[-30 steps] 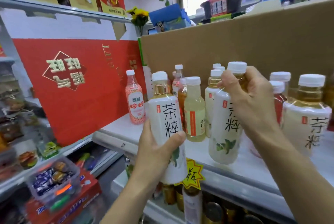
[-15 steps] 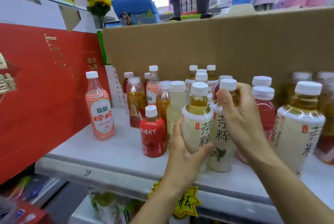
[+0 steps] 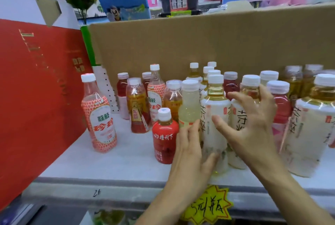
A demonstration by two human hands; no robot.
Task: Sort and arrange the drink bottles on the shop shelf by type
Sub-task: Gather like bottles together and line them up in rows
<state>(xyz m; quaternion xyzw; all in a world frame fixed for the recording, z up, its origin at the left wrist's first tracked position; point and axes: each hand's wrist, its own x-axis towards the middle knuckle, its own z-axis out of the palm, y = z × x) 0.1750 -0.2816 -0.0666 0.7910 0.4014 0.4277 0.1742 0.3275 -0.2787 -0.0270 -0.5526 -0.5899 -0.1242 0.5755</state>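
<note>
Your left hand [image 3: 190, 154] lies with straight fingers against the left side of a white-sleeved tea bottle [image 3: 215, 112], thumb low on its front. That bottle stands upright near the front edge of the shop shelf [image 3: 108, 166], just beside a second tea bottle [image 3: 239, 116] on its right. Your right hand [image 3: 253, 126] is spread wide before both, fingertips by the second bottle's neck, gripping nothing. A short red bottle [image 3: 164, 139] stands just left of your left hand.
</note>
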